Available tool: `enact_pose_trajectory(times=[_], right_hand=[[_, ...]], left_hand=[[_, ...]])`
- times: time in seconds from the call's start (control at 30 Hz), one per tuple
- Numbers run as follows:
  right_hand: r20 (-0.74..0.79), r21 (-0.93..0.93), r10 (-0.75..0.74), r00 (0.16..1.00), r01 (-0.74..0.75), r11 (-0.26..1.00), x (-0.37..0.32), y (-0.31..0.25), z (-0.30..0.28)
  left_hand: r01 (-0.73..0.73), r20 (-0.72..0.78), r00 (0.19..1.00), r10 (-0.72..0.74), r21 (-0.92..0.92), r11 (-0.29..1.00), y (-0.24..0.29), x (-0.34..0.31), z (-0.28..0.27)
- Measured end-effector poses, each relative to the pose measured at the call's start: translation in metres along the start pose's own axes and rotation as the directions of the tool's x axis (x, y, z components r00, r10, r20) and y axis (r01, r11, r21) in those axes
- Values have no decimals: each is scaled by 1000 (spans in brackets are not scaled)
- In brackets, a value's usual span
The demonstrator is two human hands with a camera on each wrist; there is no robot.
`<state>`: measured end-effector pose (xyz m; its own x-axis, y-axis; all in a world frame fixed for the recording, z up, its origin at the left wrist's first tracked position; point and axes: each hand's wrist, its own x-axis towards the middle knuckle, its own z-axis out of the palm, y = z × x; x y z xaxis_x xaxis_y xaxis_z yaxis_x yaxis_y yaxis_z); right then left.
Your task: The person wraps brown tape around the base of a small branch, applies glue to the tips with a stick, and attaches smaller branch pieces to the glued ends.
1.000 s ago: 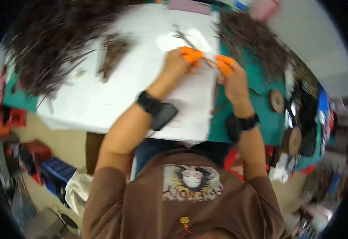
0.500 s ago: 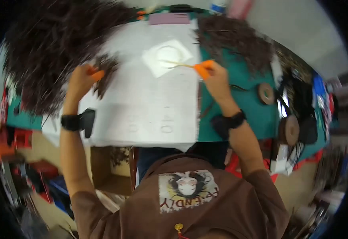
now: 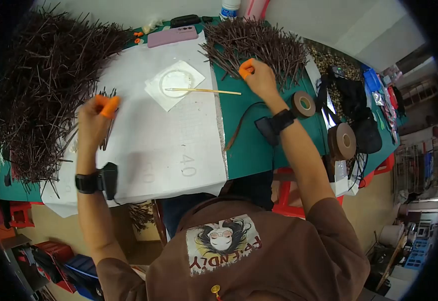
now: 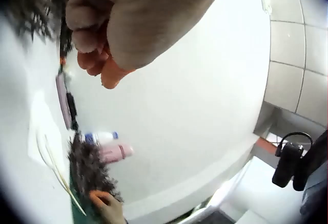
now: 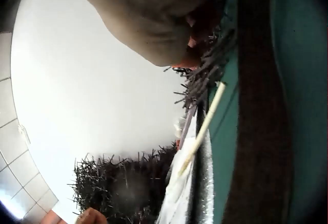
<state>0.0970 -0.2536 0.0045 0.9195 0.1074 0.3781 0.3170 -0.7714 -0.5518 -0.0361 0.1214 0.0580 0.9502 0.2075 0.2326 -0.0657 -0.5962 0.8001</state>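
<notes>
My left hand (image 3: 93,121) hovers over a small bundle of twigs (image 3: 108,135) on the white sheet, its fingers loosely bent. Orange finger covers sit on its thumb and finger; no object shows between the fingertips (image 4: 109,79). My right hand (image 3: 260,80), also with orange covers, is at the near edge of the right pile of dark twigs (image 3: 259,45), fingers bent and apart from the stick. A thin pale stick (image 3: 211,91) with a whitish tip lies across a round white dish (image 3: 191,80), its handle end reaching over the green mat (image 3: 249,160).
A large heap of dark twigs (image 3: 33,90) covers the left side. At the back lie a pink phone (image 3: 173,36) and a black case (image 3: 185,20). Brown tape rolls (image 3: 304,104) stand on the right, with a loose brown strip (image 3: 239,128) beside the white sheet (image 3: 144,165).
The right hand has let go of the thin stick, now lying across the dish, and moved to the right twig pile. The left hand went to the small bundle, then shifted slightly right.
</notes>
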Motion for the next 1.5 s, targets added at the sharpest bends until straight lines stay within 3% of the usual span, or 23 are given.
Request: enact_pose_trajectory(times=[0.2,0.3,0.5,0.6,0.8,0.9,0.93,1.03,1.07,1.13,1.17,1.27,1.37,1.4,1.5], right_hand=[[35,-139,99,994,-94,986,4,-6,7],[59,-208,72,996,-58,976,-1,-12,3],[111,-475,-146,983,181,861,-3,-8,13],[123,-528,-122,985,169,832,-4,-5,8],[-40,-538,-198,979,146,830,-9,23,0],[-215,-385,-177,960,84,919,-8,37,-9],[-270,-341,-225,936,125,932,-5,47,-12],[-303,172,123,945,-73,982,-1,57,-24],[-123,486,351,928,-252,837,-4,58,-30],[-24,772,492,870,-296,562,-5,53,-35],[44,873,542,839,-296,387,-5,51,-37],[149,919,606,781,-336,207,-4,37,-42],[-189,683,421,887,-190,706,-2,30,-51],[-249,442,348,904,-214,871,1,31,-53],[-248,610,386,888,-167,774,-2,33,-65]], left_hand=[[110,153,987,-47,-436,893,65,-15,76],[170,214,975,-61,-544,822,81,-12,104],[210,266,962,-61,-578,788,73,-10,141],[230,280,957,-72,-588,776,65,-11,149],[245,283,955,-87,-589,770,63,-11,150],[249,271,957,-101,-599,761,65,-11,148],[252,263,959,-110,-602,757,65,-12,146],[230,243,966,-91,-634,738,61,-12,145],[226,238,967,-90,-638,736,61,-13,145],[214,229,970,-81,-644,734,62,-13,146],[216,234,969,-80,-644,734,62,-13,146],[224,244,966,-82,-637,737,62,-13,145],[210,228,971,-78,-641,738,60,-10,145],[203,225,972,-71,-646,736,59,-10,145],[216,238,968,-78,-636,741,63,-11,144]])
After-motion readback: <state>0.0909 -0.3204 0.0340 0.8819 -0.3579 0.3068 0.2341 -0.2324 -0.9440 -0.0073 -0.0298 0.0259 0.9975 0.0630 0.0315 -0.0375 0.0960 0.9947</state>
